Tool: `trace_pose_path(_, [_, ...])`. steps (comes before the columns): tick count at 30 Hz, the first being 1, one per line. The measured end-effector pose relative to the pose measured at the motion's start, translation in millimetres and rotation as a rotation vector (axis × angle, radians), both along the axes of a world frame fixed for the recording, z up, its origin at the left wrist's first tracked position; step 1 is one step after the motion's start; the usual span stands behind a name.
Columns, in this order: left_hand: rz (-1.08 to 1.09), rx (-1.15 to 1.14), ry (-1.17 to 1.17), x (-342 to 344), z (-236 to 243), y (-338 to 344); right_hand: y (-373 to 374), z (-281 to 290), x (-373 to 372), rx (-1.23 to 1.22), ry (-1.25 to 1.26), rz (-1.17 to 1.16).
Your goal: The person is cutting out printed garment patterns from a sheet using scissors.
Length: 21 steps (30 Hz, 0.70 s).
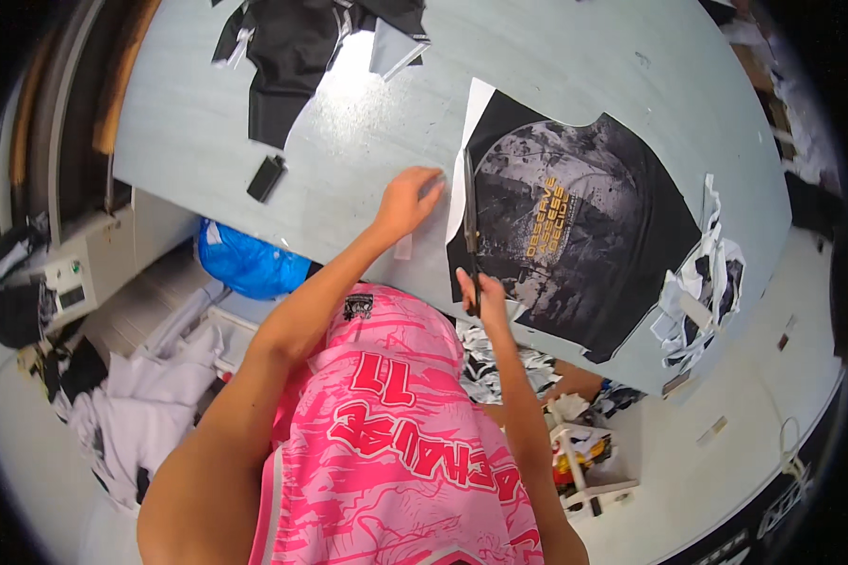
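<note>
My right hand [483, 299] grips the handles of a pair of long dark scissors [472, 207] near the table's front edge. Their blades point away from me along the left side of a black fabric panel [645, 202], which lies flat with a grey mottled print and yellow lettering. A narrow white margin [459, 184] runs down that side, left of the blades. Just left of this margin, my left hand [408, 204] rests over the table with thumb and fingers apart, holding nothing. A small pale pink slip [403, 249] lies beneath its wrist.
Black cut fabric pieces [292, 66] lie at the table's far left, above a small black object [267, 178]. White and black scraps [697, 306] heap up at the right edge. Below the table are a blue bag [245, 262], piled white cloth [160, 395] and a white bin [617, 490].
</note>
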<state>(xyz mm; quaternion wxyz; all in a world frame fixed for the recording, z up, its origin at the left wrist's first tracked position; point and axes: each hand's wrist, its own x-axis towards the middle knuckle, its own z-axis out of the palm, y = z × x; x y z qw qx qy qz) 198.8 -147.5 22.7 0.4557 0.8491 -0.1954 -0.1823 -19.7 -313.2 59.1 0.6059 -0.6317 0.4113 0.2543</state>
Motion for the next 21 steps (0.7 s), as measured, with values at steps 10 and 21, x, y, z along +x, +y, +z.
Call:
trace_pose_path(10, [0.128, -0.13, 0.739, 102.7, -14.4, -52.5, 121.5, -11.2, 71.2, 0.194, -0.044, -0.618])
trace_pose_path(21, [0.103, -0.163, 0.814, 120.0, -22.8, -66.3, 137.2, -12.6, 97.1, 0.102, -0.024, -0.601])
